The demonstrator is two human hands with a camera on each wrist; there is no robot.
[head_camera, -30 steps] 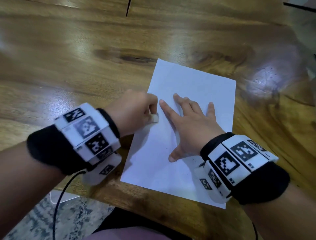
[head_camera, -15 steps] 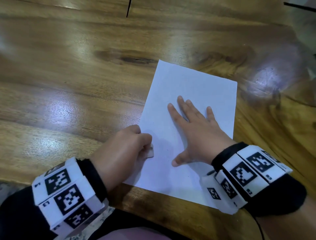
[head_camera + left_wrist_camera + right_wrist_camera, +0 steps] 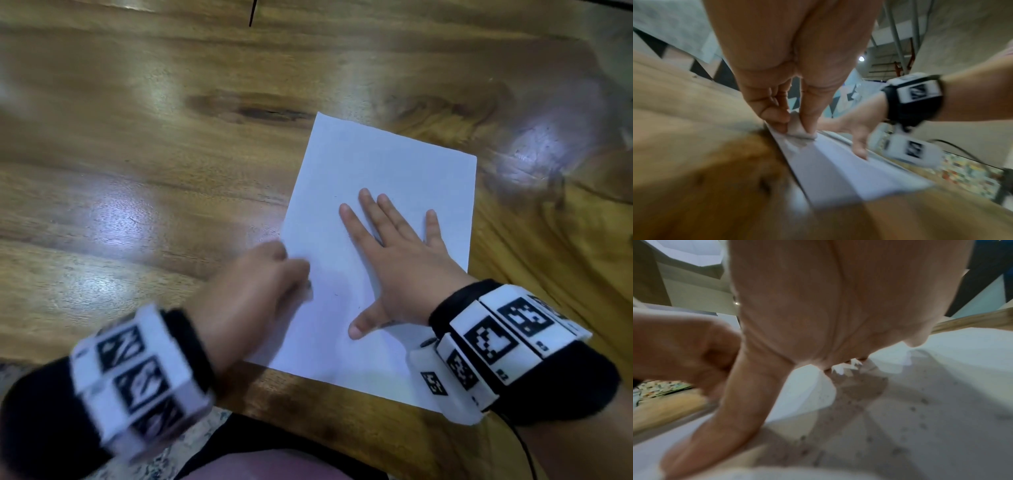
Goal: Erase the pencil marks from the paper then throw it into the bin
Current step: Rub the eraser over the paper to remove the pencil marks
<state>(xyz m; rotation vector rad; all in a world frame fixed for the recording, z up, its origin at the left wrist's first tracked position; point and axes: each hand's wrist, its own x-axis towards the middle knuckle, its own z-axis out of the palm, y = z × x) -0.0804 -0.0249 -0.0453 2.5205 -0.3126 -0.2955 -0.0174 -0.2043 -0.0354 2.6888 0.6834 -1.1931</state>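
Since half a second ago the left hand [image 3: 253,294] has barely shifted, it's hovering at the same spot on the left edge of the paper [image 3: 383,178] but now it's smeared with motion blur, so it's moving fast. A second ago it was further up the sheet, next to the right index finger.

Left hand is curled tight, thumb and fingertips pinching a small white eraser [image 3: 797,129] and pressing it down onto the paper right at its left edge. The left wrist view shows that pinch pretty clearly, though it's blurry.

Right hand [image 3: 400,260] lies flat on the sheet, fingers straight and spread, thumb stuck out to the side, pinning the paper down and holding nothing. From the right wrist view you can see little grey eraser crumbs [image 3: 906,423] scattered over the paper under the palm.

Paper lies flat on the wooden desk [image 3: 144,164], near the desk's front edge, turned a bit so its corners point off-square. Marks on it are too faint to make out.
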